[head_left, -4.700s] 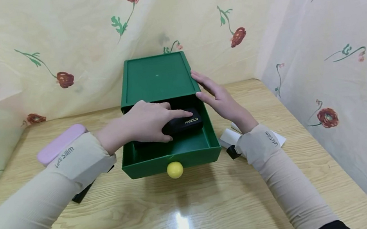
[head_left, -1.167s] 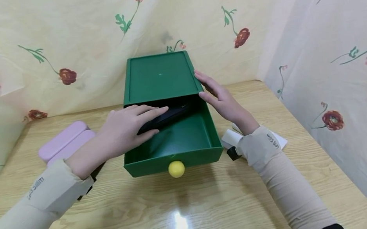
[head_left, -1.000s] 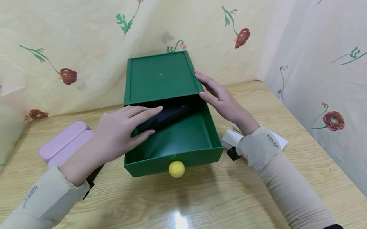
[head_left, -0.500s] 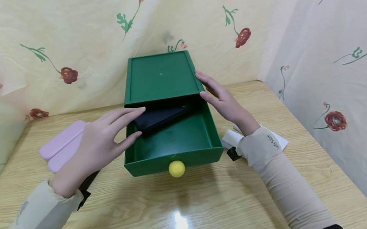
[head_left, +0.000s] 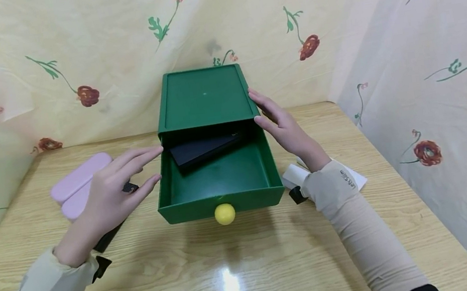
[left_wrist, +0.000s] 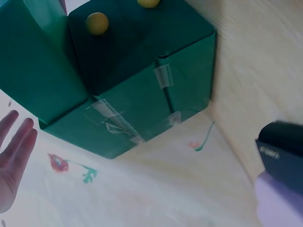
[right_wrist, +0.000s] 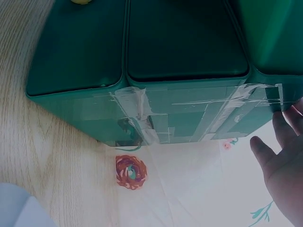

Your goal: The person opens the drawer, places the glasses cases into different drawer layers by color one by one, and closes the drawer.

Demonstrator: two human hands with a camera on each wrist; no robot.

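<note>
In the head view a green drawer cabinet (head_left: 205, 97) has its top drawer (head_left: 224, 206), with a round yellow knob (head_left: 225, 214), pulled out. A dark oblong case (head_left: 202, 151) lies slantwise inside, its back end in shadow. My left hand (head_left: 115, 188) is just left of the drawer, fingers extended and thumb apart, holding nothing. My right hand (head_left: 285, 130) rests with its fingertips at the cabinet's upper right side; the right wrist view also shows this right hand (right_wrist: 284, 156) by the taped cabinet wall. The left wrist view shows left-hand fingers (left_wrist: 19, 142) beside the cabinet.
A lavender two-part case (head_left: 80, 181) lies on the wooden table (head_left: 168, 286) at left. A long black object (head_left: 109, 237) is partly hidden beneath my left hand. White items (head_left: 296, 175) lie beside my right wrist. Flowered cloth (head_left: 120, 56) hangs behind.
Earlier my left hand was on the dark case in the drawer, which has shifted back and turned. The hand has let go and moved left out of the drawer. The right hand stays put.
</note>
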